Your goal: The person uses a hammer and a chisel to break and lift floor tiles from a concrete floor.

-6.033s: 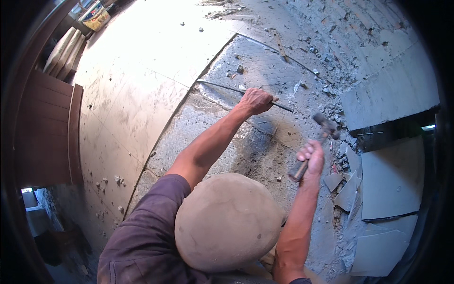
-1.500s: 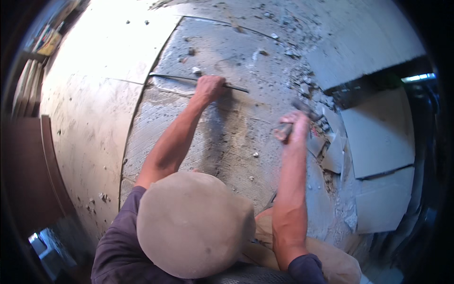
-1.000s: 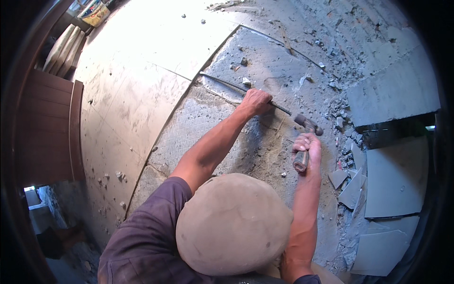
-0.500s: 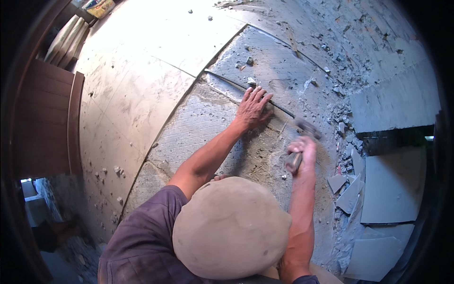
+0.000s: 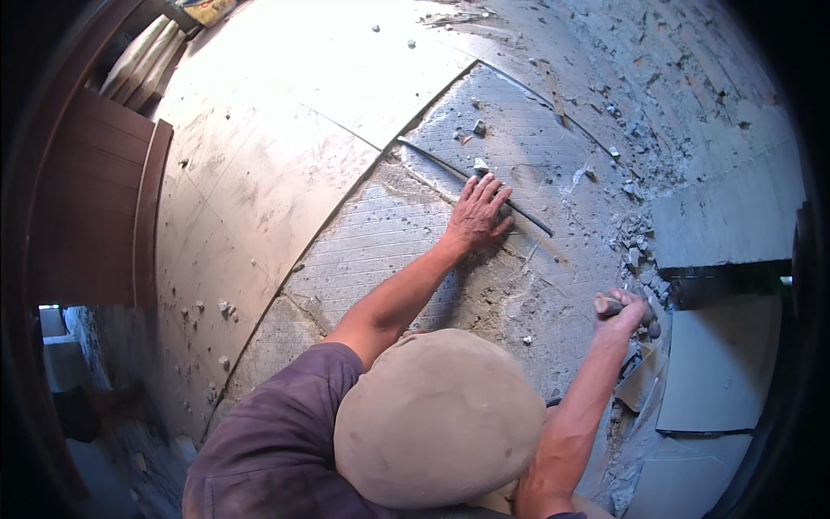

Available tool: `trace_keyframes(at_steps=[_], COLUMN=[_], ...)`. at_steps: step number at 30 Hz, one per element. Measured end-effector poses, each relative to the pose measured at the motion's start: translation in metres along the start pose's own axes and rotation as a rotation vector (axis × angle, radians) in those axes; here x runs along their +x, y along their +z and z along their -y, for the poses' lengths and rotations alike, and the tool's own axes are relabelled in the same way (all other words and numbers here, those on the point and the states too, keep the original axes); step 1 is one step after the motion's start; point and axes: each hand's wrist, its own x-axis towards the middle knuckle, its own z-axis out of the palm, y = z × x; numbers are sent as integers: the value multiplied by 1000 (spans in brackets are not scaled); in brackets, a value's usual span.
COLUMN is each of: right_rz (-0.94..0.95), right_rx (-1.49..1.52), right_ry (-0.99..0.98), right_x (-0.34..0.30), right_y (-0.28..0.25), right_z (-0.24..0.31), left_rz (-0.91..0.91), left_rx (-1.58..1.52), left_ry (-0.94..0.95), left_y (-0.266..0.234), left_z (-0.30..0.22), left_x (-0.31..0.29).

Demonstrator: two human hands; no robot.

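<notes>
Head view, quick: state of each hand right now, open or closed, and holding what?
Left hand: open, spread over the dark rod.
Right hand: closed, holding the hammer.

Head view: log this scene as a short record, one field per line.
Left hand: open, fingers spread over the metal chisel bar
Right hand: closed around the hammer
Bar position: aslant, upper-left end by the edge of the floor tiles
Middle ground: ridged mortar bed
Right side: rubble, tile slabs
Foreground: beige cap

Free room between the hands; rod under left, rubble near right
</notes>
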Motion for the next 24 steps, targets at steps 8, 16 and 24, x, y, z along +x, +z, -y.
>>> trace_keyframes(at_steps=[8, 16, 24], right_rz=[393, 202, -46], right_rx=[24, -94, -277], right_ry=[577, 133, 95], right_x=[-6, 26, -40], right_y=[-4, -18, 23], right_z=[-73, -5, -41], left_rz=[5, -9, -14], left_rx=[-18, -16, -6], left_ry=[-14, -14, -34], left_y=[-3, -1, -3], left_z=[-3, -2, -4], left_x=[3, 1, -1])
